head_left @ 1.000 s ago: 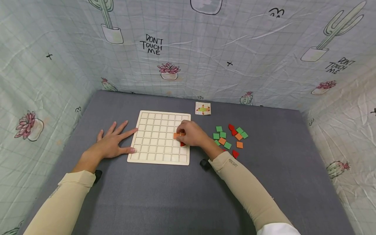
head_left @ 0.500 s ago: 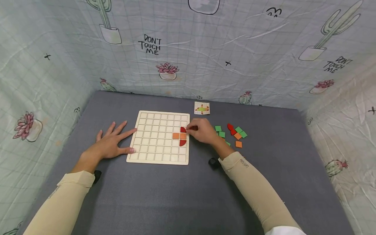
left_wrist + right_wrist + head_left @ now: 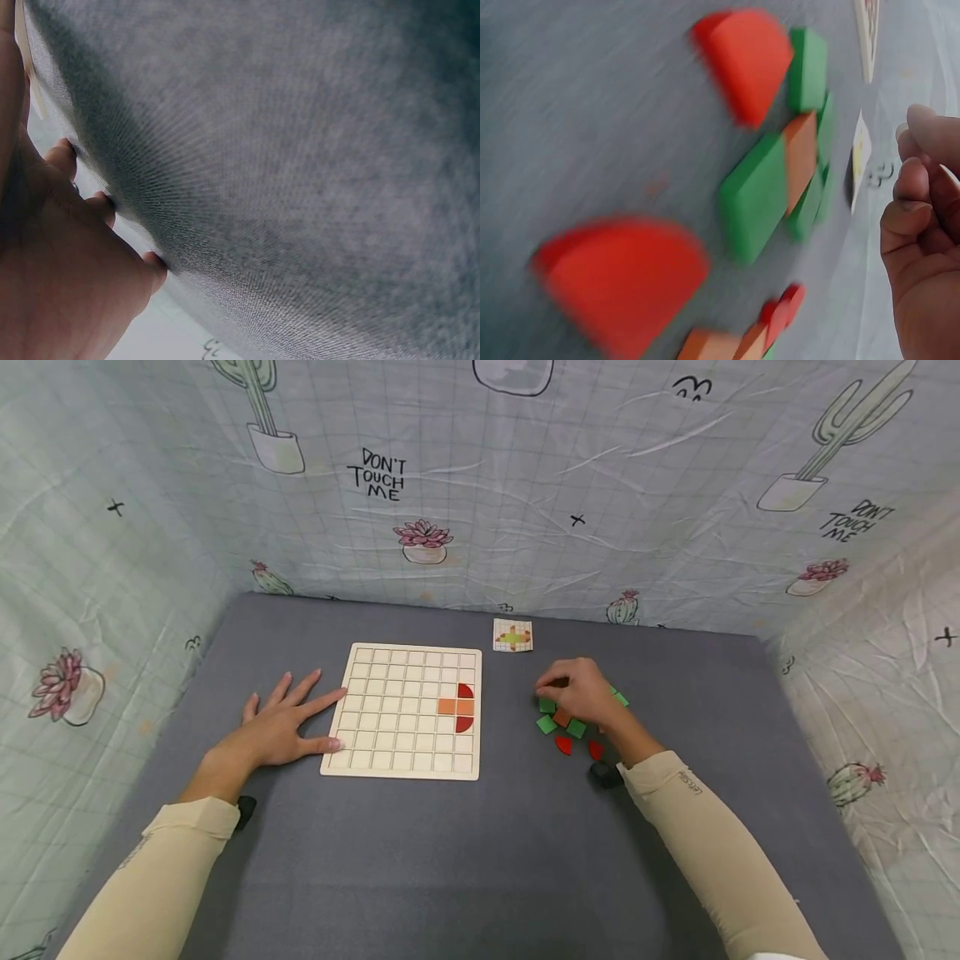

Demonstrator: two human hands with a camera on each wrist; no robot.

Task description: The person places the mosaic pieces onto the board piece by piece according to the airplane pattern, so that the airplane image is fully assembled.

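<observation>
Head view: four tiles [image 3: 459, 707] are seated at the grid board's [image 3: 405, 710] right edge, most cells unfilled; right hand [image 3: 579, 692], fingers curled, nothing visibly gripped, is positioned over loose tiles [image 3: 561, 725]; left hand [image 3: 279, 731] is pressed flat.

Red, green and orange tiles [image 3: 564, 724] on a grey mat [image 3: 450, 860]; cream board [image 3: 390, 727].

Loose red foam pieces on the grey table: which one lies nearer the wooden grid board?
The left red piece, below the green squares; the other red piece lies farther right, by the right wrist.
</observation>
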